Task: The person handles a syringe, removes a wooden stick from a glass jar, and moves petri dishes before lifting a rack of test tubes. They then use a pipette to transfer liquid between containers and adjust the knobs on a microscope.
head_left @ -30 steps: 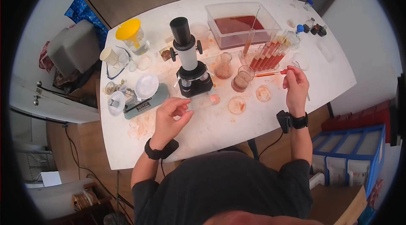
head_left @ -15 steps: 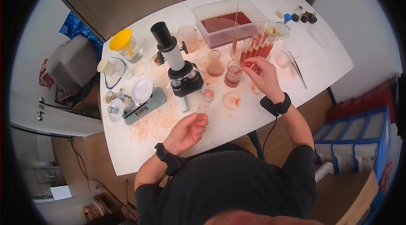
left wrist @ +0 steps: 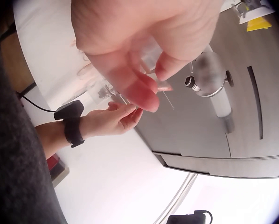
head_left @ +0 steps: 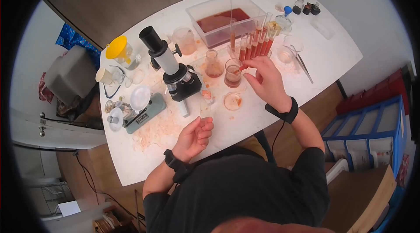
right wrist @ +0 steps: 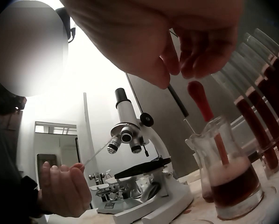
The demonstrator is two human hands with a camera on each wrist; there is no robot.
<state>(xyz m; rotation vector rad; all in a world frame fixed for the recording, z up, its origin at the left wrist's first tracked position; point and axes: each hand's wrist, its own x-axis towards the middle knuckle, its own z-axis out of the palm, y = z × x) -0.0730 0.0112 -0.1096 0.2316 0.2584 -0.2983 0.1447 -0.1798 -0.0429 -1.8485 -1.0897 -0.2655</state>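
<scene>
My left hand (head_left: 193, 139) pinches a clear glass slide (head_left: 204, 110) near the table's front edge; a reddish patch (head_left: 206, 95) shows at the slide's far end. In the right wrist view the slide (right wrist: 96, 154) is seen nearly edge-on, rising from the left hand (right wrist: 65, 189). A dropper with a red bulb (right wrist: 199, 99) leans inside the beaker of dark red liquid (right wrist: 235, 186). Just above the bulb is my right hand (right wrist: 177, 42), fingers loosely bent, with no grip on it visible. From above, the right hand (head_left: 269, 84) partly covers the beaker's (head_left: 232, 77) right side.
A microscope (head_left: 175, 73) stands left of a conical flask (head_left: 213, 64). Behind the beaker are a rack of red-filled test tubes (head_left: 258, 47) and a plastic tub (head_left: 223, 18). A petri dish (head_left: 232, 101) lies in front, a balance (head_left: 146, 112) at left, tweezers (head_left: 304, 68) at right.
My right hand has moved left from beside the beaker, and the dropper it held by the bulb now stands in the beaker. The left hand has turned, tilting the slide.
</scene>
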